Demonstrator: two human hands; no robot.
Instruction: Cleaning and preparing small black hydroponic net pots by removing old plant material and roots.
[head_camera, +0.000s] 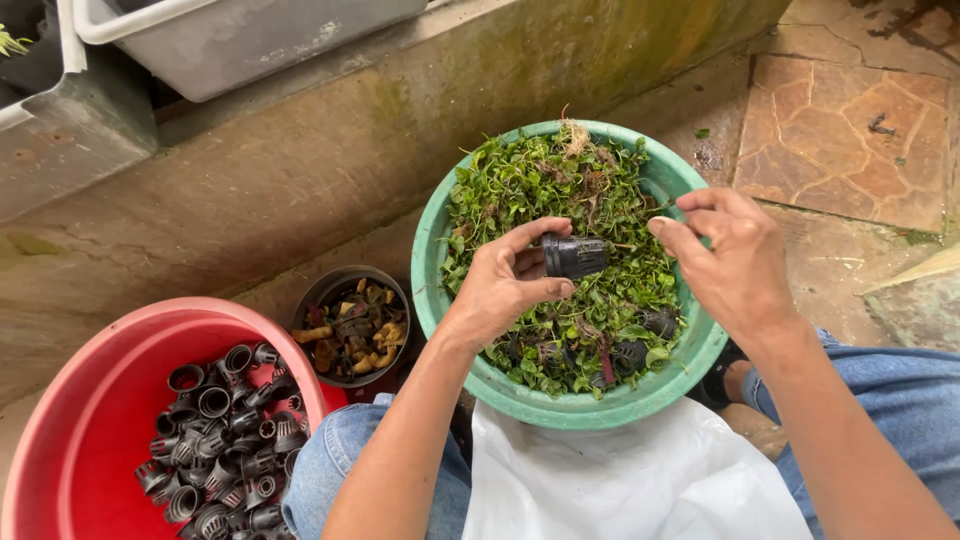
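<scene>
Right, head view: we hold a small black net pot over the middle of the green bowl, which sits in our lap on a white plastic sheet. The pot lies on its side, between our two hands, closer to the left one. Our left hand is curled around it, thumb under and fingers over the top, pinching the pot's left end. Our right hand is just beside the pot's right end, not touching it as far as we can tell; its fingers are bent and drawn together at the tips, and whether they pinch a bit of plant we cannot tell. The bowl is full of small green leafy plants with roots, and a few more black net pots sit among them. At our left knee are a red tub of empty black net pots and a dark small pot of yellowish-brown scraps. Grey troughs stand on a concrete ledge behind.
</scene>
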